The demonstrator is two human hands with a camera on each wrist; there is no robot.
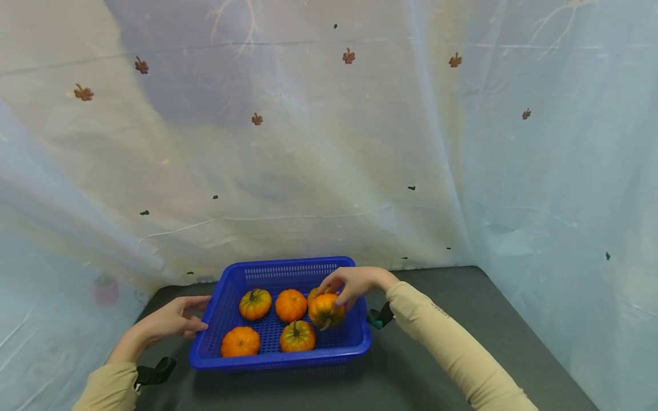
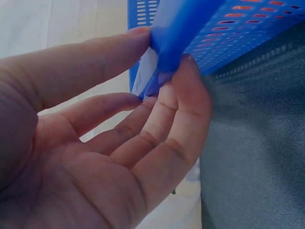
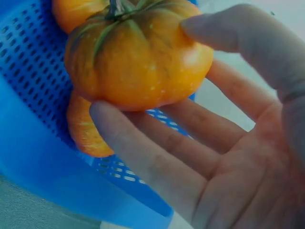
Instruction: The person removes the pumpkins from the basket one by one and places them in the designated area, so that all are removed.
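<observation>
A blue plastic basket (image 1: 277, 362) stands on the dark table with several small orange and green-streaked pumpkins in it. My left hand (image 1: 167, 321) holds the basket's left rim; in the left wrist view the thumb lies against the rim and the fingers (image 2: 188, 109) curl under it. At the basket's right side my right hand (image 1: 357, 281) grips an orange pumpkin (image 3: 138, 59) with green streaks, thumb on top and fingers beneath. Another pumpkin (image 1: 312, 294) is partly hidden behind the held one. Close to it sit a pumpkin (image 1: 291, 306) and a greener pumpkin (image 1: 297, 337).
Two more pumpkins lie on the basket's left side, one at the back (image 1: 255, 304) and one in front (image 1: 240, 342). The dark table (image 1: 442, 319) extends to the right. A pale plastic curtain (image 1: 319, 160) with leaf shapes hangs behind and at the sides.
</observation>
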